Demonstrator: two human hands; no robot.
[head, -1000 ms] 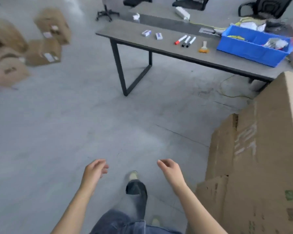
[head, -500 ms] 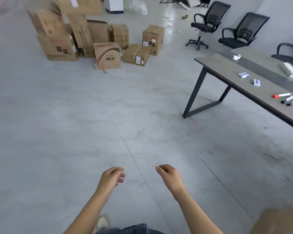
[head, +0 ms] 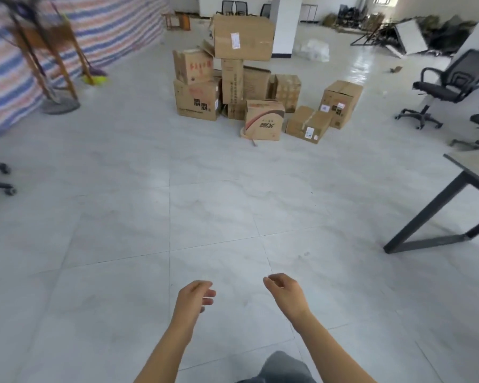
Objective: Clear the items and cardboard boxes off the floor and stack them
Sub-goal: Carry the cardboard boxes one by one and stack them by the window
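Pale grey floor tiles fill the near view. Low over them hang the person's two hands, both empty. The left hand has its fingers loosely curled inward, and the right hand is just as slack, thumb and fingers bent but gripping nothing. Farther out on the right stands the corner of a table on a dark angled leg. Well beyond the hands, across bare floor, the cardboard boxes sit in a loose heap in the middle of the room. Nearest in the heap are a box with a red swoosh, a low flat box just beside it and a taller labelled box to the right. Behind them a big printed box carries another, and a wide box rests on a narrow upright one, looking none too steady. Cardboard is stiff at the edges and soft in the panels, so each box is probably best taken with palms flat on two opposite sides, low down, or under the bottom corners. Whether they are full or empty cannot be told. The small front ones look easiest to lift first. Behind the heap are office chairs, a white pillar and a striped tarp.
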